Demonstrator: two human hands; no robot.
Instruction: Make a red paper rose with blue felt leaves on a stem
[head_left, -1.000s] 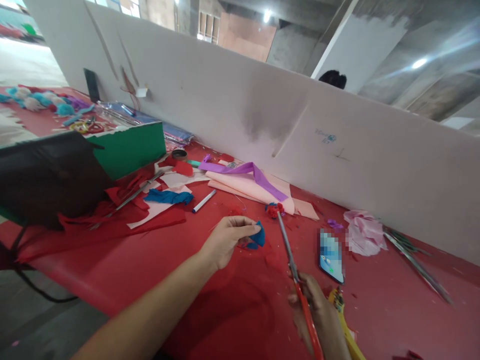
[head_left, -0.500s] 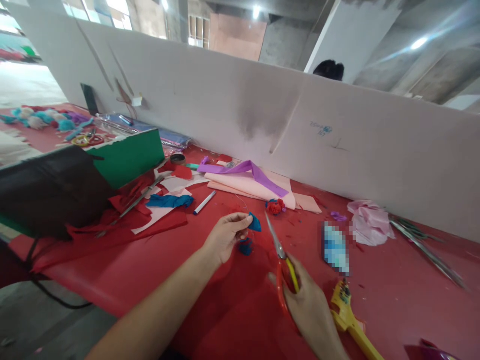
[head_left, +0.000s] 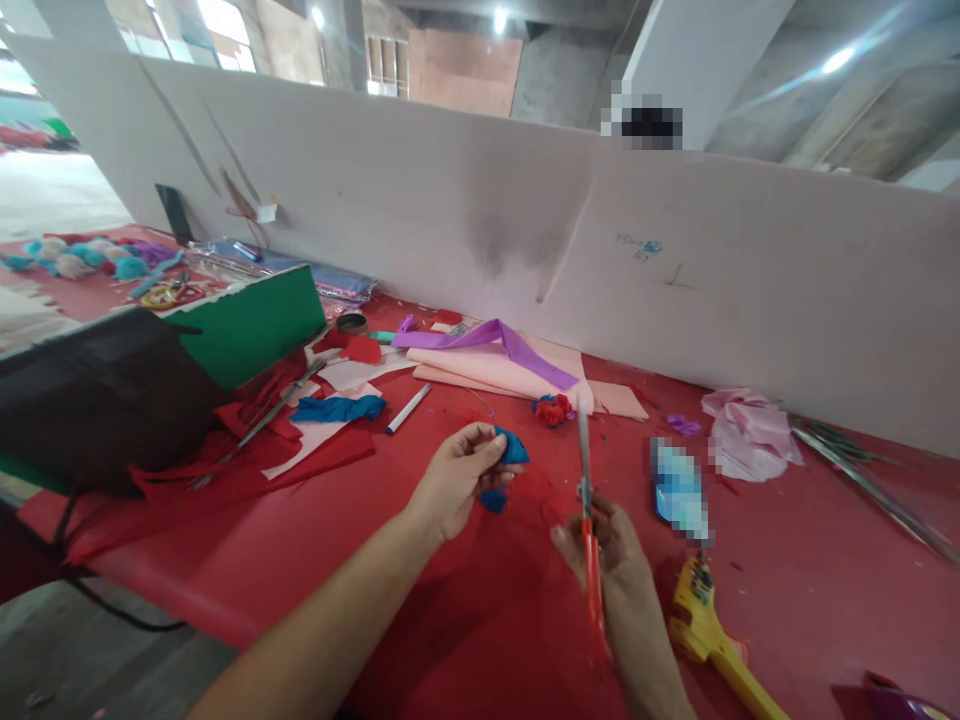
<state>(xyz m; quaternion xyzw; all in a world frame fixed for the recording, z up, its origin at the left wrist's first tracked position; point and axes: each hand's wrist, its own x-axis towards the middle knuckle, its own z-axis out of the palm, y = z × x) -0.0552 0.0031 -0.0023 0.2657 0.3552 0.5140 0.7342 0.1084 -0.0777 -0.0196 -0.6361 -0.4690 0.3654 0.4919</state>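
My left hand (head_left: 456,478) pinches a small piece of blue crepe paper (head_left: 512,447) above the red table (head_left: 787,590). Just below it another blue scrap (head_left: 493,499) shows, and I cannot tell whether it hangs from the hand or lies on the table. My right hand (head_left: 611,555) grips red-handled scissors (head_left: 585,500), blades pointing up and away, a short way right of the blue paper. A small red paper flower (head_left: 552,409) lies just beyond the blade tips.
A phone (head_left: 679,490) and a yellow glue gun (head_left: 709,630) lie right of my right hand. Pink sheets with a purple strip (head_left: 495,345), a marker (head_left: 409,408), blue paper (head_left: 337,408), red scraps, a green-and-black board (head_left: 247,320) and pink tissue (head_left: 750,435) lie about. A white partition (head_left: 450,200) backs the table.
The scissors swung from leaning left to pointing almost straight up, and my right hand shifted slightly right. My left hand still pinches the blue paper, nearly in the same place.
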